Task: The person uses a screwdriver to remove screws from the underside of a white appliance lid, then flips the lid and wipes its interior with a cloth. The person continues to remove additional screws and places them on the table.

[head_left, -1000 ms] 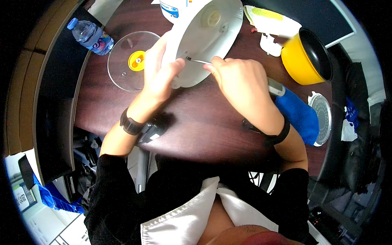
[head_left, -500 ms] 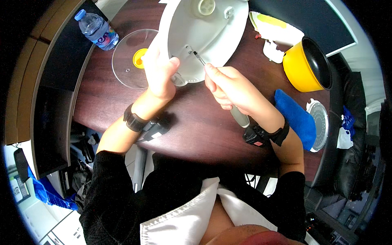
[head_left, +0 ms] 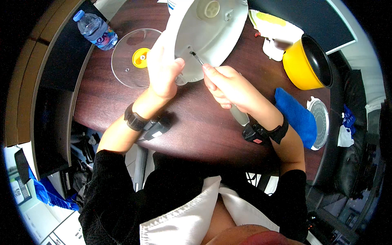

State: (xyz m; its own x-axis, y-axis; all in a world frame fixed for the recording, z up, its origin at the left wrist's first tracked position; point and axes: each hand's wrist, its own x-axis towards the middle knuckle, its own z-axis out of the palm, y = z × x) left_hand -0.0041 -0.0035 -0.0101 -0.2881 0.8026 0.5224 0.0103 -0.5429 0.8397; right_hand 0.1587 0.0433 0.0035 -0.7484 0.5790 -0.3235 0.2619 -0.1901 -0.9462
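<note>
A white rounded plastic appliance housing (head_left: 222,34) is held up at a tilt over the table, with its recessed face turned toward me. My left hand (head_left: 164,73) grips its near left edge, the thumb lying over the rim. In my right hand (head_left: 232,87), a screwdriver (head_left: 240,115) with a thick grey handle is held, fingers wrapped round it. The thin metal shaft slants up and left, and its dark tip meets a small hole in the housing's face. Whether a screw sits in that hole I cannot tell.
A glass lid (head_left: 122,49) with a yellow knob lies left of the housing, near a water bottle (head_left: 96,30). To the right are a yellow pot (head_left: 296,67) with a dark inside, a blue cloth (head_left: 296,116), a round perforated plate (head_left: 319,122) and a white-and-yellow wrapper (head_left: 275,28).
The housing has turned and shifted slightly, showing more of its outer side at the left; my left hand moves with it. The screwdriver tip stays at the hole.
</note>
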